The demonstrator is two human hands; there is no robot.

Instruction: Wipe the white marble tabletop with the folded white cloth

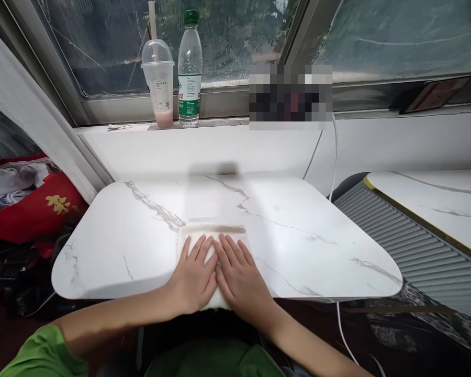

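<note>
A white, soft-looking cloth [215, 229] lies at the near edge of the white marble-patterned table [298, 230]. Part of it hangs over the edge between my wrists. My left hand [194, 272] rests flat on the cloth's left part, fingers spread and pointing away from me. Beside it, my right hand [241, 277] lies flat on the right part, its fingers stretched out too. The thumbs and index fingers of both hands meet or nearly meet in the middle. Neither hand grips anything.
On the windowsill stand a plastic cup [159, 89] with a straw and a green-capped bottle [189, 78]. A red bag [35, 204] with cloth is at the left. Another table [447, 204] stands right, near a white cable [335, 157].
</note>
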